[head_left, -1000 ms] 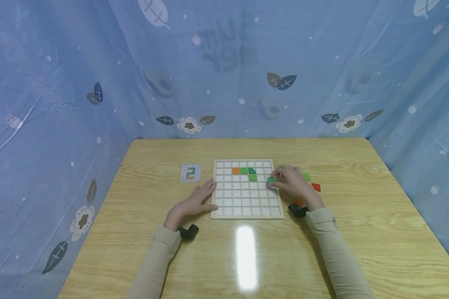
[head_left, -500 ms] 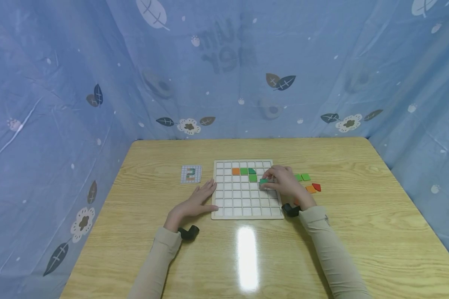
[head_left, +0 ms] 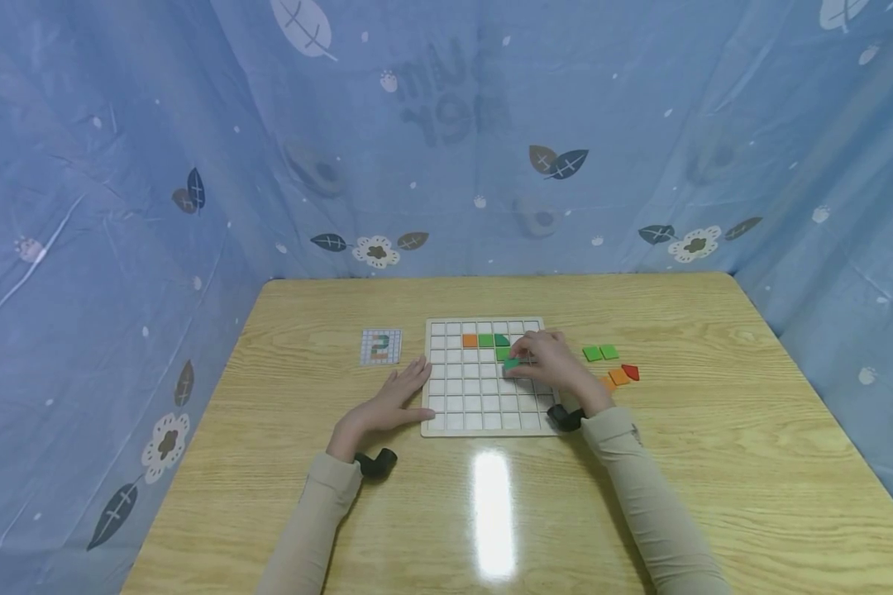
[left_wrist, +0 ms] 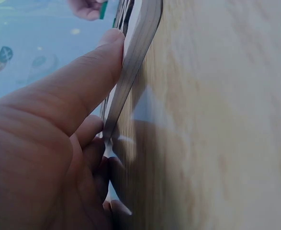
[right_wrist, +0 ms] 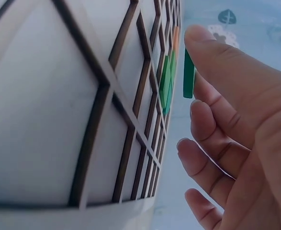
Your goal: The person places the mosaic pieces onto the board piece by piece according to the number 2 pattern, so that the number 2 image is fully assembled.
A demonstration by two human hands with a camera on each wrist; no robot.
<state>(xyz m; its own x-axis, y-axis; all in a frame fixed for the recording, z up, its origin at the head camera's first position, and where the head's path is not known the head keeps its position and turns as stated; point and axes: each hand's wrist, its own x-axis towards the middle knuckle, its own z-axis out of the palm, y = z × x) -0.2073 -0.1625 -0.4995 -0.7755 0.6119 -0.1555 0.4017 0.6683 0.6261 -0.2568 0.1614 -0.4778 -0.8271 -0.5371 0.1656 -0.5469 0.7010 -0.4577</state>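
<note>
And across comes the right hand point(head_left: 554, 364), sliding left over the board point(head_left: 491, 433) from its right edge, the dark green tile point(head_left: 511, 364) travelling with it; the two loose green tiles point(head_left: 600, 353), partly covered half a second ago, now show in full.

Thumb and forefinger pinch that dark green tile, the other fingers loosely bent, and the right wrist view has it clear of the grid, held above the surface. From the head it's just below a green square point(head_left: 503, 354) in the third row. One row up, left to right: an orange square point(head_left: 470, 340), another green square point(head_left: 486, 340), then a round-cornered piece point(head_left: 502, 340).

Over to the left hand point(head_left: 387, 405): fingers extended, thumb spread wide, touching the board's left side, with the thumb tip on the edge in the left wrist view. Just beyond the fingertips, the card point(head_left: 380, 347) with its coloured grid pattern lies on the table point(head_left: 432, 529). Out right, a red piece point(head_left: 631, 373) sits next to orange tiles point(head_left: 619, 377), partly hidden by the right arm.
</note>
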